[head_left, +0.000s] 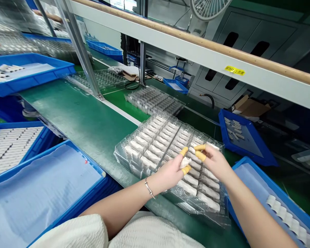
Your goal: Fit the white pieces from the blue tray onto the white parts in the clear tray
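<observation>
Head view: your left hand [170,170] pinches a small white part [185,162] between its yellow-capped fingertips [184,151], just above the near rows of the clear blister tray [134,162] on the green desk [88,120]. Your right hand [214,160] hovers just beside it, thumb and forefinger close together at the same part; you cannot tell whether this grip touches it. The tray's pockets hold more white parts. A blue bin [248,165] with white pieces sits to your right.
</observation>
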Motion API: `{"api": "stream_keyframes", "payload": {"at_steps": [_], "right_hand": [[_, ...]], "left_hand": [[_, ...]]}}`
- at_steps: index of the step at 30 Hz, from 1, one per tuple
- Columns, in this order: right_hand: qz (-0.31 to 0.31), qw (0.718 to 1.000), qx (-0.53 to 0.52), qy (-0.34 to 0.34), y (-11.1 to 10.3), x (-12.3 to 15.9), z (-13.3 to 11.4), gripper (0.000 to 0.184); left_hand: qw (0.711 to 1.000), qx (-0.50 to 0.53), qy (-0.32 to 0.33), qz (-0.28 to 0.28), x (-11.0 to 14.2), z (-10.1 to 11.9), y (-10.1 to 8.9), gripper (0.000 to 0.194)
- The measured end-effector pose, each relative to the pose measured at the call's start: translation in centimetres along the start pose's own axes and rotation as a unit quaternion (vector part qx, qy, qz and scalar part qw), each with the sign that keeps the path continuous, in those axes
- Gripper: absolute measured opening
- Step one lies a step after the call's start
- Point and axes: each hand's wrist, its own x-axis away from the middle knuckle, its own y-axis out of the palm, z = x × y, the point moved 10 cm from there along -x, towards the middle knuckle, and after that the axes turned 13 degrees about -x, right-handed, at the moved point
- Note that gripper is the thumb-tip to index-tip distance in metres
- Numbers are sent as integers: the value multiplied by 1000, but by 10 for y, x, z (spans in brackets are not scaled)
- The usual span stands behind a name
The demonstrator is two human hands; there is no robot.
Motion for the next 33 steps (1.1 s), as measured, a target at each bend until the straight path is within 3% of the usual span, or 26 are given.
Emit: {"api": "stream_keyframes", "payload": {"at_steps": [4,7,11,17,23,26,29,33], "right_hand": [[-33,995,-79,-48,23,39,-42,10],[8,988,-92,-126,10,58,-58,9],[62,969,-42,-234,-17,85,-64,10],[59,953,45,-295,-16,112,-57,20],[74,956,33,-281,-19,114,-45,19],[82,964,0,-253,-22,110,-41,14],[85,976,-63,-188,-24,104,-30,9],[103,979,-165,-55,-31,93,1,21]], "left_hand": [[984,-175,22,-18,7,19,7,59],[989,-139,55,7,12,31,0,65],[997,-39,61,31,17,32,-15,70],[993,-45,95,57,25,42,-20,65],[984,-103,122,74,31,53,-20,58],[978,-122,157,59,32,61,-18,45],[977,-118,176,31,29,64,-15,28],[988,-101,120,9,19,49,-11,21]]}}
